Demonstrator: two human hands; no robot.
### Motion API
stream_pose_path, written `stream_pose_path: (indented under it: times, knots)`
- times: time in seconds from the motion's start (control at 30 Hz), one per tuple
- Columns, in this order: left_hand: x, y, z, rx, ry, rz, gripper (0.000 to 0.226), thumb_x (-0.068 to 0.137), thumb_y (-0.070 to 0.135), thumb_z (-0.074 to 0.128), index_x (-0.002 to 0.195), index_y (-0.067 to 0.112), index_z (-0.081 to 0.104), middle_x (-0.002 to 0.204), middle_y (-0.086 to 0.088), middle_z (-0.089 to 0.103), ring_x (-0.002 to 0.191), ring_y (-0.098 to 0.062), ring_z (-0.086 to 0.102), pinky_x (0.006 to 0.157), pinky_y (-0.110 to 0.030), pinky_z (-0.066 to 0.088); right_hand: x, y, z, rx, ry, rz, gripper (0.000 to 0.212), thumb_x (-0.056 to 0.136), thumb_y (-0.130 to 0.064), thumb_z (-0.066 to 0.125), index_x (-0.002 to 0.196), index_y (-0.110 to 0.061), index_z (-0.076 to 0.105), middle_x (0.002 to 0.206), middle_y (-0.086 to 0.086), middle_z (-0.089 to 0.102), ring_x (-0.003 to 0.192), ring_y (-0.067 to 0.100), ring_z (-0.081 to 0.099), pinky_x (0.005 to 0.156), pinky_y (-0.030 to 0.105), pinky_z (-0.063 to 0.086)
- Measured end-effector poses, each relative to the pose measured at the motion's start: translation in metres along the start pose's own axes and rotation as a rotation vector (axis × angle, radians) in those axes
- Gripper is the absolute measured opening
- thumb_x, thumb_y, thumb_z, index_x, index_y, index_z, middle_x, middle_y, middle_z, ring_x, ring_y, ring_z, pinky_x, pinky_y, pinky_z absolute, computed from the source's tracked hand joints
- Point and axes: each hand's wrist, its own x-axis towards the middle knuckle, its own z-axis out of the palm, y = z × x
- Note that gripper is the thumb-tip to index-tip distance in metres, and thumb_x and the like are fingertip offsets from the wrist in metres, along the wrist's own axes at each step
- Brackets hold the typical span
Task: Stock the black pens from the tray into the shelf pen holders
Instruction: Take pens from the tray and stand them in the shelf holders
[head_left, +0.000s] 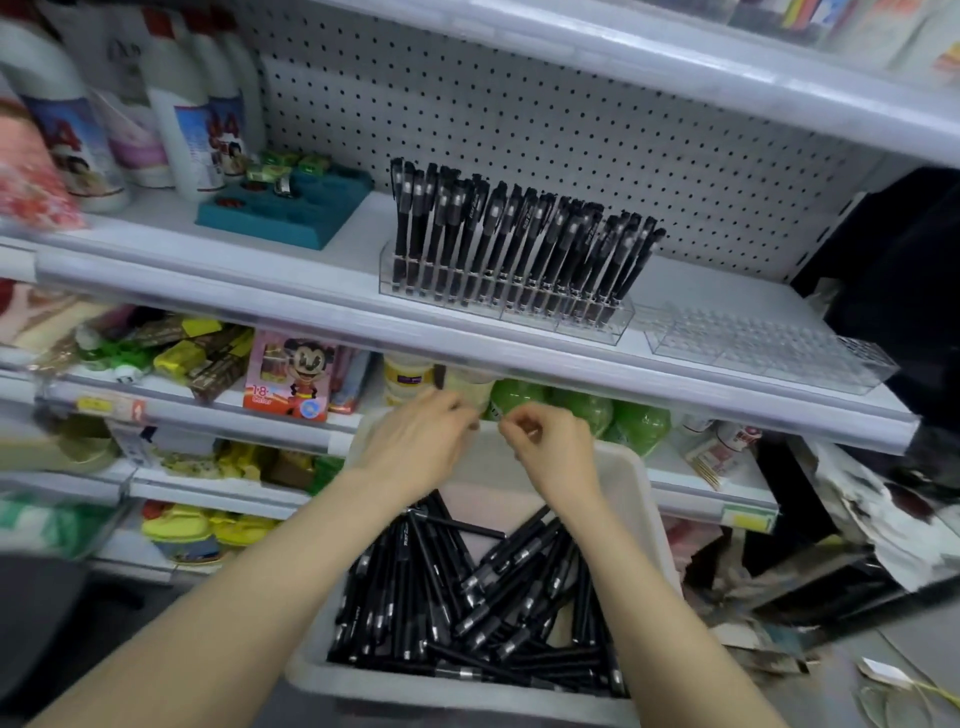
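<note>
- Nearest the camera sits the tray (641, 499), a pale plastic bin with a loose heap of black pens (467, 587) filling its near half; the far part of its floor is bare.
- Both forearms reach out over the tray. The left hand (415, 447) and the right hand (550, 452) hover close together above its far rim, just below the edge of the shelf (208, 270).
- The grip of each hand is narrow, fingers curled and pinched. Motion blur hides whether either one holds a pen, so I cannot tell.
- On the shelf, a clear pen holder (504, 306) looks nearly full: rows of black pens stand upright in it, caps up.
- Just beside it to the right, a second clear holder (769, 348) shows only empty slots.
- Judged from this, the job seems about half done: one holder stocked, one untouched, and many pens left in the tray.
- Readable writing is scarce. A pink box (288, 376) on the shelf below shows a cartoon figure and "18 Color".
- The white bottles (176, 104) at upper left carry labels too blurred to read. The print on the pens is also too small to make out.
</note>
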Motion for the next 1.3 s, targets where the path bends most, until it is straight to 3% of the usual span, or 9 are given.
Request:
stream_pose_path:
  times: [0.13, 0.23, 0.37, 0.47, 0.6, 0.73, 0.97, 1.13, 1.3]
  knots:
    - [-0.023, 0.014, 0.022, 0.072, -0.120, -0.063, 0.026, 0.092, 0.017, 0.055, 0.115, 0.021, 0.064, 0.114, -0.001, 0.053, 0.117, -0.022, 0.038, 0.087, -0.038, 0.048, -0.018, 0.027, 0.015, 0.014, -0.082, 0.044, 0.012, 0.087, -0.023, 0.067, 0.076, -0.028, 0.066, 0.069, -0.010, 0.064, 0.065, 0.013, 0.061, 0.066, 0.027, 0.049]
    - [-0.036, 0.022, 0.033, 0.078, -0.155, -0.107, 0.024, 0.094, 0.023, 0.053, 0.117, 0.024, 0.062, 0.117, 0.001, 0.052, 0.118, -0.020, 0.042, 0.086, -0.032, 0.044, -0.022, 0.040, 0.023, -0.035, -0.131, 0.074, 0.012, 0.087, -0.025, 0.065, 0.075, -0.028, 0.066, 0.067, -0.008, 0.063, 0.067, 0.016, 0.063, 0.066, 0.030, 0.050]
    - [-0.050, 0.013, 0.045, 0.087, -0.299, -0.176, 0.023, 0.093, 0.034, 0.057, 0.114, 0.025, 0.059, 0.118, 0.001, 0.054, 0.115, -0.022, 0.048, 0.090, -0.033, 0.042, -0.027, 0.055, 0.031, -0.088, -0.233, 0.109, 0.014, 0.087, -0.025, 0.065, 0.073, -0.030, 0.062, 0.067, -0.008, 0.064, 0.072, 0.016, 0.064, 0.066, 0.026, 0.046]
    - [-0.049, 0.006, 0.049, 0.087, -0.308, -0.196, 0.020, 0.092, 0.034, 0.058, 0.110, 0.025, 0.058, 0.116, 0.001, 0.057, 0.110, -0.023, 0.052, 0.088, -0.035, 0.045, -0.028, 0.058, 0.033, -0.094, -0.269, 0.104, 0.011, 0.087, -0.026, 0.066, 0.077, -0.028, 0.065, 0.073, -0.009, 0.064, 0.077, 0.016, 0.063, 0.066, 0.024, 0.040]
    - [-0.044, 0.009, 0.050, 0.071, -0.255, -0.191, 0.017, 0.093, 0.034, 0.055, 0.108, 0.028, 0.059, 0.112, 0.004, 0.058, 0.107, -0.022, 0.054, 0.083, -0.034, 0.045, -0.027, 0.052, 0.035, -0.053, -0.271, -0.013, 0.009, 0.089, -0.023, 0.066, 0.094, -0.024, 0.073, 0.082, -0.010, 0.066, 0.075, 0.009, 0.057, 0.068, 0.023, 0.041]
    - [-0.042, 0.011, 0.053, -0.014, -0.168, -0.183, 0.017, 0.094, 0.034, 0.054, 0.107, 0.027, 0.062, 0.107, 0.004, 0.059, 0.105, -0.020, 0.054, 0.082, -0.034, 0.045, -0.032, 0.045, 0.038, -0.055, -0.344, -0.172, 0.014, 0.089, -0.023, 0.066, 0.101, -0.023, 0.074, 0.099, -0.006, 0.068, 0.085, 0.011, 0.059, 0.077, 0.026, 0.046]
    - [-0.038, 0.018, 0.040, -0.154, -0.076, -0.114, 0.011, 0.089, 0.029, 0.063, 0.098, 0.023, 0.061, 0.098, 0.004, 0.059, 0.099, -0.017, 0.052, 0.080, -0.035, 0.046, -0.035, 0.037, 0.026, -0.015, -0.334, -0.219, 0.014, 0.087, -0.033, 0.070, 0.100, -0.030, 0.071, 0.089, -0.008, 0.068, 0.072, 0.006, 0.054, 0.067, 0.022, 0.041]
    - [-0.014, 0.022, 0.001, -0.161, 0.190, -0.039, 0.038, 0.088, 0.026, 0.067, 0.124, 0.020, 0.058, 0.120, 0.004, 0.055, 0.113, -0.013, 0.045, 0.094, -0.022, 0.037, -0.022, 0.021, 0.000, 0.060, -0.212, -0.144, 0.006, 0.086, -0.028, 0.071, 0.088, -0.024, 0.068, 0.084, -0.008, 0.067, 0.071, 0.011, 0.058, 0.068, 0.029, 0.047]
    - [0.040, 0.004, -0.053, 0.002, 0.334, -0.049, 0.051, 0.089, 0.011, 0.064, 0.138, 0.011, 0.048, 0.139, -0.009, 0.045, 0.128, -0.024, 0.040, 0.103, -0.039, 0.044, 0.014, -0.011, -0.043, 0.185, 0.013, -0.119, 0.014, 0.089, -0.020, 0.068, 0.101, -0.022, 0.062, 0.079, -0.010, 0.065, 0.070, 0.007, 0.062, 0.066, 0.025, 0.051]
